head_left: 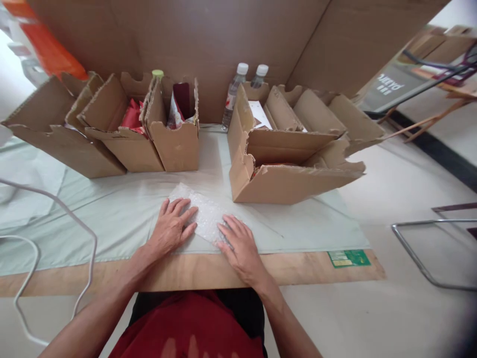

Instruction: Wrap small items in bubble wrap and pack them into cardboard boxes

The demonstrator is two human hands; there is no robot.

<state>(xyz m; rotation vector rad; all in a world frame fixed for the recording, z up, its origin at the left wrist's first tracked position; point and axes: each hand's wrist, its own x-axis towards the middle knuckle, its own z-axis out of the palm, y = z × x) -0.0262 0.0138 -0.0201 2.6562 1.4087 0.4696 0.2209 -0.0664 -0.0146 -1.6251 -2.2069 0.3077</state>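
Lightly touching bubble wrap (205, 214) on the near part of the table (298, 267), with left hand (172, 227) at left, right hand (240, 248) at right, both loosely spread; farther off, cardboard boxes (294, 185) left and right.

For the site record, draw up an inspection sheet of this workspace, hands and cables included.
Surface: pale green cloth over a wooden tabletop that shows in front.
Work items: bubble wrap, flat on the cloth.
Clutter: cardboard boxes and two white-capped bottles further back.
Left hand: open, touching the bubble wrap.
Right hand: open, also touching it.
Cables: white cable looping at left.
Surroundings: cardboard panel behind; metal tube frame at right.
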